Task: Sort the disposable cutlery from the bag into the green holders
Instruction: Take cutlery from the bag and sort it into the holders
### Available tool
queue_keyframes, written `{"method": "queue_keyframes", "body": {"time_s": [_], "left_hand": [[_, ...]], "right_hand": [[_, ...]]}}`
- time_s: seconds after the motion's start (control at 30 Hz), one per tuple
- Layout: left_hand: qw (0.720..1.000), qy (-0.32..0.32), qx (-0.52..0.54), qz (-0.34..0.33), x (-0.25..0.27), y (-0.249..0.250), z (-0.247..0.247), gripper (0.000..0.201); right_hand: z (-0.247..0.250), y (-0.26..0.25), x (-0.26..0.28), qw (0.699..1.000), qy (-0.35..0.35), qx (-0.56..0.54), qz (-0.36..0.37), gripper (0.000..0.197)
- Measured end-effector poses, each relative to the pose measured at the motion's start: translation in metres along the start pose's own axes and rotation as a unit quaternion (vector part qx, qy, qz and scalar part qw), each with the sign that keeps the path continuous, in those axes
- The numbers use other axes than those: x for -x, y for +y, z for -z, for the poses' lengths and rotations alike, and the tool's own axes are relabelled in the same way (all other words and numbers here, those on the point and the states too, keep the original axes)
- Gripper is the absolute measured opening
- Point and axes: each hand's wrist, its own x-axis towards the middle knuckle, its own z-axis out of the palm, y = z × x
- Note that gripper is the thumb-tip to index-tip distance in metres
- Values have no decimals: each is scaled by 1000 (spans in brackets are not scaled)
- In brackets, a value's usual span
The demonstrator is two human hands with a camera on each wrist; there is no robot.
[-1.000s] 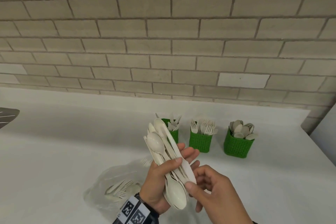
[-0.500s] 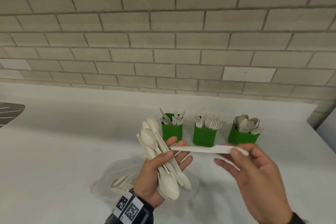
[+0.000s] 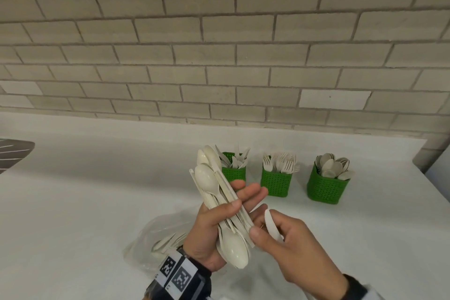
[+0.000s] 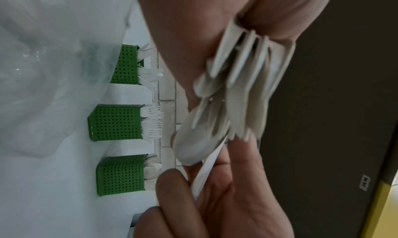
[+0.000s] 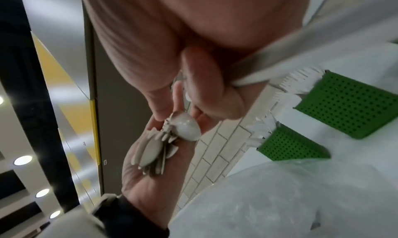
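Observation:
My left hand (image 3: 243, 198) grips an upright bundle of white spoons and knives (image 3: 214, 185), thumb across the front. That bundle (image 4: 243, 88) fans out in the left wrist view. My right hand (image 3: 266, 229) is right beside it, fingers curled round one white knife (image 3: 270, 225), thumb tip touching the bundle's lower edge. The knife (image 5: 269, 63) crosses its palm. Behind on the counter stand three green holders: knives (image 3: 235, 173), forks (image 3: 276, 181), spoons (image 3: 327, 186). The clear bag (image 3: 155, 243) with more cutlery lies under my left wrist.
The white counter (image 3: 97, 190) runs back to a brick wall (image 3: 219, 56). A dark grey object (image 3: 14, 153) juts in at the far left edge. The counter's right end (image 3: 418, 151) lies just past the spoon holder.
My right hand drew one knife out of the bundle and held it out to the right. It has now come back against the bundle with that knife tucked in its fingers.

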Motion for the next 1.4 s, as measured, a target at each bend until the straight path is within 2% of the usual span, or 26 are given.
{"method": "queue_keyframes", "body": {"time_s": [0.13,0.23,0.4,0.57,0.63,0.67,0.7,0.73,0.8,0.83,0.87,0.9,0.97,1.03,1.1,1.17,1.27,1.33,1.4], "left_hand": [[1000,3,6,-11,1,0,3,39],[1000,5,17,-14,2,0,1,38],[996,71,38,-33,-1,3,-1,43],[987,141,58,-42,-6,12,-3,4],[985,152,60,-45,-7,15,-1,14],[986,151,50,-43,-7,16,0,15],[988,146,30,-35,-6,16,-1,14],[990,139,7,-24,-6,14,0,13],[991,132,-16,-2,-4,9,-4,13],[991,132,-13,7,-3,6,-7,14],[992,127,-5,15,-3,3,-9,13],[992,121,-1,23,-4,1,-10,12],[994,99,-7,48,-7,-1,-10,19],[995,70,-22,70,-10,-3,-8,39],[994,41,-49,91,-11,-7,-7,53],[990,8,-84,112,-11,-11,-9,47],[984,-11,-140,109,-13,-15,-8,35],[982,-5,-156,103,-14,-17,-4,29],[979,9,-178,96,-15,-20,0,25]], "right_hand": [[-4,4,1,1000,-7,-15,-24,3],[-5,4,3,999,25,-4,-42,9],[-1,8,3,992,36,-70,-96,14],[16,11,13,988,48,-97,-112,19],[25,5,18,978,65,-175,-88,44],[31,3,19,967,94,-228,-65,59],[36,-1,18,952,128,-277,-40,65],[42,-6,16,938,147,-313,-11,58],[52,-16,7,916,179,-358,37,23],[55,-23,2,909,195,-365,55,15],[57,-28,-3,906,207,-364,71,15],[58,-33,-8,905,215,-357,84,17],[57,-39,-17,922,226,-298,99,18],[51,-40,-24,943,215,-229,104,18],[42,-40,-30,959,174,-208,82,15],[30,-38,-36,975,129,-171,58,8],[17,-29,-47,992,107,-14,62,11],[15,-24,-52,986,101,115,65,16],[15,-19,-56,979,78,182,43,21]]}}
